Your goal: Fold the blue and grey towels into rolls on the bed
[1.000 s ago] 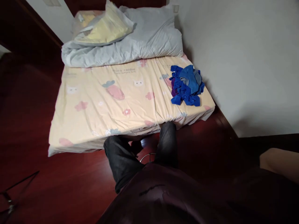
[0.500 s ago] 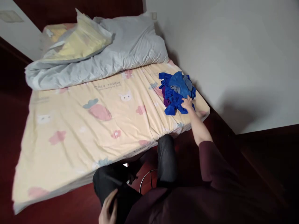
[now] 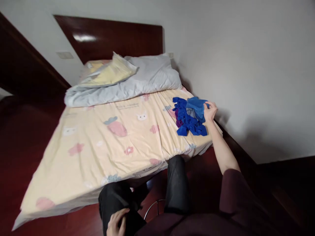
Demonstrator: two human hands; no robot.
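Since half a second ago, the right hand (image 3: 210, 111) has shifted from the near side of the pile (image 3: 189, 127) to its right side, and a blue cloth (image 3: 197, 104) on top is drawn toward it. Thumb and fingers are narrow, pinching this cloth by its edge. The pile lies on the bed (image 3: 145, 157), near its right edge, beside the wall (image 3: 246, 72). The left hand (image 3: 116, 223) rests on the left leg (image 3: 114, 196), fingers loosely parted, with nothing visible in it. Because the clothes overlap, lifting the blue one could pull the grey cloth (image 3: 191, 113) along, and something might drop over the bed's edge. The pinch takes only little fabric, so it may also slip.
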